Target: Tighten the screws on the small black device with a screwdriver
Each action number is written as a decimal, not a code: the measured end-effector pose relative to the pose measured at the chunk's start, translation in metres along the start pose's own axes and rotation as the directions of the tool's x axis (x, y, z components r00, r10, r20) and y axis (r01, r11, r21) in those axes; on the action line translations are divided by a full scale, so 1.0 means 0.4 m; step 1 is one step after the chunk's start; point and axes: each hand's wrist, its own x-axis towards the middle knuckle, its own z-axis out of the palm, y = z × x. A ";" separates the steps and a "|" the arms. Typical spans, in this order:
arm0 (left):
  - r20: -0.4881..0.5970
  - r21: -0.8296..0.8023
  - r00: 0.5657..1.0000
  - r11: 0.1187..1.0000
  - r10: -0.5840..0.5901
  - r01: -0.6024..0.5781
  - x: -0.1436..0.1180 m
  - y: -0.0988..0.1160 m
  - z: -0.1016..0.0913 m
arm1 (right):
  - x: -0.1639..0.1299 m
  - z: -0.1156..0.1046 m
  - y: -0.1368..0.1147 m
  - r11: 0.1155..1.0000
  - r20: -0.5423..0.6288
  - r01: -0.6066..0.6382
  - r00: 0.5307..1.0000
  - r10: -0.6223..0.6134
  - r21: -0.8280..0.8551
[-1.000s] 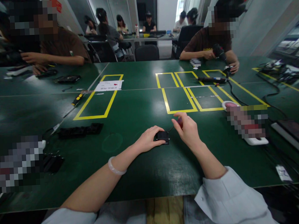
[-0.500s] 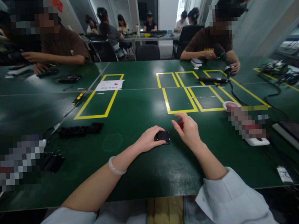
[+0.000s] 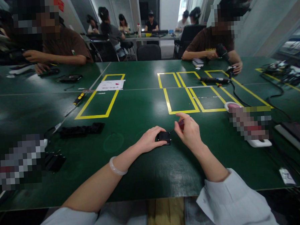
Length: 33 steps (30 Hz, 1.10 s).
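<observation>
Your left hand [image 3: 148,139] presses the small black part [image 3: 163,137] flat on the bench [image 3: 143,173] — hold it firm. Your right hand [image 3: 190,132] pinches the red-handled screwdriver [image 3: 181,123]; keep its tip seated, turning gently.

Left hand [image 3: 149,141] pins small black box-shaped part [image 3: 163,137] on green table [image 3: 143,173]; right hand [image 3: 190,132] grips red-handled tool [image 3: 180,124] w/ tip at part.

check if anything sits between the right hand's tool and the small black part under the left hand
Nothing visible does. The left hand rests on the small black boxy part, and the red-handled screwdriver in the right hand points straight at its corner.
</observation>
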 end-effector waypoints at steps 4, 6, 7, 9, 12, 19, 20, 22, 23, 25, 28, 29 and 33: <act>0.002 0.003 1.000 1.000 0.002 -0.002 0.000 0.002 -0.002 | 0.002 -0.005 0.000 1.000 0.012 -0.006 1.000 0.006 0.005; 0.002 -0.001 1.000 1.000 0.007 -0.007 0.000 0.002 -0.003 | 0.002 -0.005 0.000 1.000 0.024 -0.023 0.999 0.023 0.011; 0.001 -0.004 1.000 1.000 0.008 -0.008 -0.001 0.001 -0.003 | 0.001 -0.005 0.000 0.999 0.027 -0.031 0.999 0.031 0.013; 0.002 -0.007 1.000 1.000 0.006 -0.006 -0.002 0.001 -0.003 | -0.001 -0.004 0.000 0.999 0.029 -0.040 0.999 0.039 0.016; 0.003 -0.005 1.000 1.000 -0.001 0.001 -0.003 0.001 -0.003 | -0.002 -0.001 -0.001 0.999 0.025 -0.043 0.999 0.043 0.013; -0.004 -0.006 1.000 1.000 0.002 -0.002 0.000 -0.001 0.001 | -0.004 -0.004 0.001 0.999 0.037 -0.045 0.998 0.045 0.020; -0.006 -0.006 1.000 1.000 0.002 -0.002 0.000 -0.002 0.001 | -0.005 -0.004 0.002 0.998 0.042 -0.051 0.998 0.050 0.026; -0.004 -0.007 1.000 1.000 0.000 0.000 0.000 -0.003 0.001 | -0.006 -0.004 0.004 0.997 0.049 -0.064 0.997 0.062 0.034; -0.004 -0.007 1.000 1.000 -0.002 0.002 0.000 -0.003 0.001 | -0.007 -0.003 0.004 0.997 0.049 -0.069 0.997 0.067 0.036; -0.004 -0.006 1.000 1.000 -0.004 0.004 0.000 -0.002 0.000 | -0.006 -0.004 0.003 0.997 0.041 -0.074 0.997 0.072 0.036; -0.005 -0.004 1.000 1.000 -0.002 0.002 0.000 -0.002 0.000 | -0.002 -0.006 0.000 0.997 0.039 -0.071 0.997 0.070 0.042; -0.005 -0.005 1.000 1.000 -0.001 0.001 0.000 -0.001 0.001 | 0.000 -0.007 -0.001 0.997 0.041 -0.070 0.997 0.069 0.044; -0.011 -0.012 1.000 1.000 0.003 -0.003 0.000 -0.001 0.001 | 0.000 -0.008 -0.002 0.995 0.046 -0.077 0.996 0.075 0.056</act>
